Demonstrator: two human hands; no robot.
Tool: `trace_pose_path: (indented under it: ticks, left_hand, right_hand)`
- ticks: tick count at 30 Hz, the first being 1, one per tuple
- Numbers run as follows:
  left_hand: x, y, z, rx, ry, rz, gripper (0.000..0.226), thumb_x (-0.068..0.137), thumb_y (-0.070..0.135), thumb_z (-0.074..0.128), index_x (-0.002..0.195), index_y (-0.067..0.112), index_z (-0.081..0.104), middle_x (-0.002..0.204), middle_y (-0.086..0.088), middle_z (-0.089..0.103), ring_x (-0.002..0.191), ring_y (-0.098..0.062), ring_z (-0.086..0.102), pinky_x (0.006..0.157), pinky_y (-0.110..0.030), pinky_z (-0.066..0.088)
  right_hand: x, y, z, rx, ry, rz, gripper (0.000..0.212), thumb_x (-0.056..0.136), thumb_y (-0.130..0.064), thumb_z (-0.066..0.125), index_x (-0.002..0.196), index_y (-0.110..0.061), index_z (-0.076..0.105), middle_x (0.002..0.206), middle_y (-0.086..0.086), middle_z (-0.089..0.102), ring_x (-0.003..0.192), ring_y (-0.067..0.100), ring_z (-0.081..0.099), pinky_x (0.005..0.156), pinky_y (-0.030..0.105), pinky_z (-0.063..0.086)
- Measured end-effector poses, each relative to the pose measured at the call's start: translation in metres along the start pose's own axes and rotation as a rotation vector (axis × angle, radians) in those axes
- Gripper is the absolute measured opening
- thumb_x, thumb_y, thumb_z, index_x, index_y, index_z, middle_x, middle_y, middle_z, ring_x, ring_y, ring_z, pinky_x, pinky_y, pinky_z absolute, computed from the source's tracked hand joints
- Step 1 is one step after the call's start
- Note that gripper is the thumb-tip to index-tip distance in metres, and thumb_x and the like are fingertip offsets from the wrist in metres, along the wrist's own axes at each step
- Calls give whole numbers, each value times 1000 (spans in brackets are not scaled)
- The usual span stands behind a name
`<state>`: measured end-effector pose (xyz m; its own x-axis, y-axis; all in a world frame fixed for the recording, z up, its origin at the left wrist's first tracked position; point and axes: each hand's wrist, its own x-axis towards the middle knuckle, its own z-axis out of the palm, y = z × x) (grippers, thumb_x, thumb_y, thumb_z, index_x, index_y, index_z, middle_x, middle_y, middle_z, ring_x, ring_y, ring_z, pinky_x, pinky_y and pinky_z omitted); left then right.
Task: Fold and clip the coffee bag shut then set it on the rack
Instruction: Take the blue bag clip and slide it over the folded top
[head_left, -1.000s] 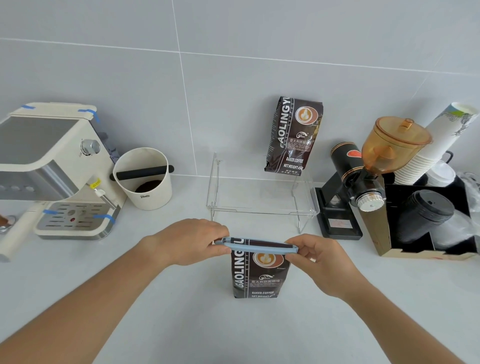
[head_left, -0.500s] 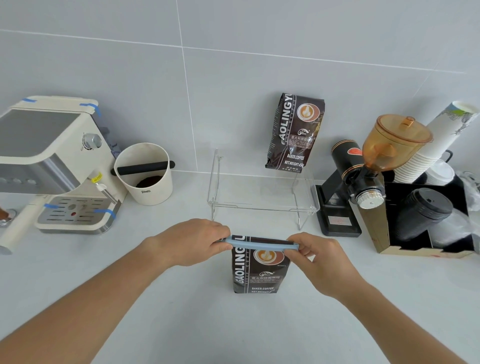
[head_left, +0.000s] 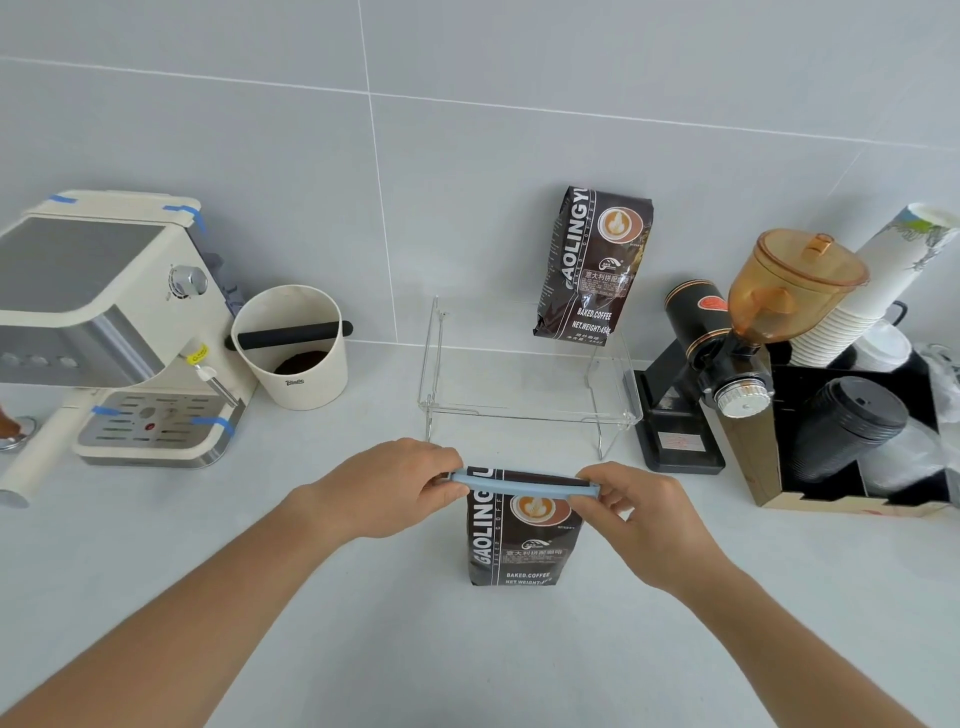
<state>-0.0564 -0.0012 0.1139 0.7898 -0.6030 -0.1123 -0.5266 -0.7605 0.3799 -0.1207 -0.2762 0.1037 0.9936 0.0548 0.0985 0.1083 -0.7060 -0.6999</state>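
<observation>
A dark brown coffee bag stands upright on the white counter in front of me. A long light-blue clip lies across its folded top. My left hand pinches the clip's left end and my right hand pinches its right end. Behind the bag stands a clear acrylic rack. A second coffee bag of the same kind stands on the rack's back right, leaning against the wall.
A cream espresso machine sits at the left, with a cream knock box beside it. A black grinder with an amber hopper stands right of the rack. Further right, a black box holds stacked cups and lids.
The view has tilted slightly. Both hands keep their hold on the clip's ends, and the bag stays where it was.
</observation>
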Motion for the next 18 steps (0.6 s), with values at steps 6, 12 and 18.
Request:
trace_pose_path:
  ticks: [6,12,18]
  left_hand:
    - [-3,0,23,-584,99,-120,3,88,29,66,91,27,65,83,6,66,85,-11,65,57,-7,40]
    - [-3,3,66,-1031,185,-249,31,76,19,75,105,27,66,108,2,75,104,-12,69,90,-31,55]
    - [0,7,104,-1147,200,-341,57,71,16,76,122,29,58,125,8,67,113,-12,65,90,-32,56]
  right_hand:
    - [1,11,7,147,-55,152,33,80,-15,77,106,-33,68,87,-15,66,71,-5,63,60,10,50]
    - [-3,29,27,254,-157,284,44,81,-18,72,117,-41,64,109,-13,74,96,9,70,84,38,60]
    - [-10,41,44,328,-164,329,50,80,-16,73,120,-44,61,115,-16,73,103,12,70,95,38,55]
